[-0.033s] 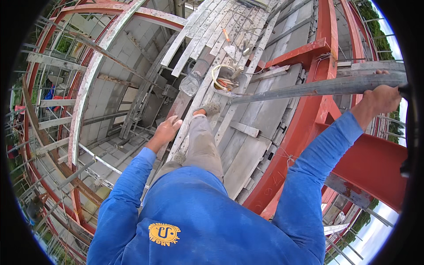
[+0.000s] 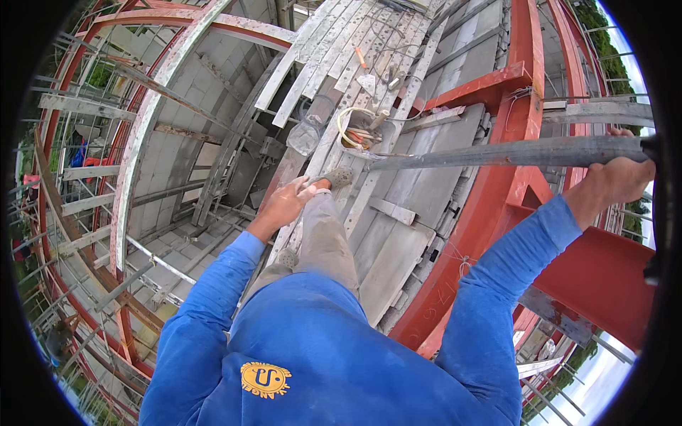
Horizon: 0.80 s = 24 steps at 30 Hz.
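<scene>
My right hand (image 2: 619, 177) is closed round a grey metal pipe (image 2: 497, 150) near its upper end at the right. The pipe slants down and away to the left, its far end near a bucket (image 2: 390, 135) on the plank walkway. Several handled tools and a pale hose loop (image 2: 342, 126) are at the bucket. My left hand (image 2: 284, 206) hangs over the walkway's left side, fingers apart and slightly bent, holding nothing. In the picture its fingertips overlap my trouser leg near my front shoe (image 2: 339, 177); I cannot tell whether they touch.
Perforated planks (image 2: 362, 78) run ahead, with an orange-handled tool (image 2: 361, 57) and loose cables. A clear plastic bag (image 2: 304, 138) lies at the left edge, beside a deep drop. Red steel beams (image 2: 469, 241) line the right. Scaffold poles and red framing rise on the left.
My left hand has moved forward and to the right, toward my front leg. My right hand, still on the pipe, has shifted slightly right and down.
</scene>
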Available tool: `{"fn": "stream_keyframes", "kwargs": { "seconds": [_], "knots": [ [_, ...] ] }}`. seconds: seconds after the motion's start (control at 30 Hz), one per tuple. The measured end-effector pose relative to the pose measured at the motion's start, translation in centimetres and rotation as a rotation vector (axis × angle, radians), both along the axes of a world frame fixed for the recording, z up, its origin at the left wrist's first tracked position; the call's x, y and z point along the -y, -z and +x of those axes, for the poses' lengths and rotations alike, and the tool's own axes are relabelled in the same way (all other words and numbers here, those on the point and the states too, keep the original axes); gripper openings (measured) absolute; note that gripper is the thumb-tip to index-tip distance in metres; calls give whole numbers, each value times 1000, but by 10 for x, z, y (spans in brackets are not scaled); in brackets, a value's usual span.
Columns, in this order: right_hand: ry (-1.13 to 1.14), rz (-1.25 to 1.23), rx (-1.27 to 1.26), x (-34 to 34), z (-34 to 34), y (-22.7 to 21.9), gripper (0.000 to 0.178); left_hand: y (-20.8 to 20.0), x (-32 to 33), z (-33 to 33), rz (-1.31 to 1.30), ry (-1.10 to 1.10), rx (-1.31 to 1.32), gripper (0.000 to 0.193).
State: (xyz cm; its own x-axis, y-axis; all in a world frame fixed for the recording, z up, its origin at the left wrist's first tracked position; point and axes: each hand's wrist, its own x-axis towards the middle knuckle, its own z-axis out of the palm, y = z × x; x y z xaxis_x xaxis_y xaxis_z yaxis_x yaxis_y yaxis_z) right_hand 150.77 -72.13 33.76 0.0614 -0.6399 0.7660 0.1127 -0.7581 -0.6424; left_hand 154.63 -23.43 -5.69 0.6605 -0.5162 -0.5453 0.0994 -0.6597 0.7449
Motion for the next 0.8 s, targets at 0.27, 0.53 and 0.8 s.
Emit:
{"fn": "stream_keyframes", "kwargs": {
  "seconds": [0.27,0.53,0.8],
  "knots": [
    [-370,250,61,10,-33,2,61,-172,423,68,-1113,533,-33,62],
    [-1125,726,-100,71,-29,47,74,-149,474,83,-1077,1107,-486,68],
    [-1162,713,75,92,-1,56,30,-132,531,155,-1092,1522,-817,56]
  ]
}}
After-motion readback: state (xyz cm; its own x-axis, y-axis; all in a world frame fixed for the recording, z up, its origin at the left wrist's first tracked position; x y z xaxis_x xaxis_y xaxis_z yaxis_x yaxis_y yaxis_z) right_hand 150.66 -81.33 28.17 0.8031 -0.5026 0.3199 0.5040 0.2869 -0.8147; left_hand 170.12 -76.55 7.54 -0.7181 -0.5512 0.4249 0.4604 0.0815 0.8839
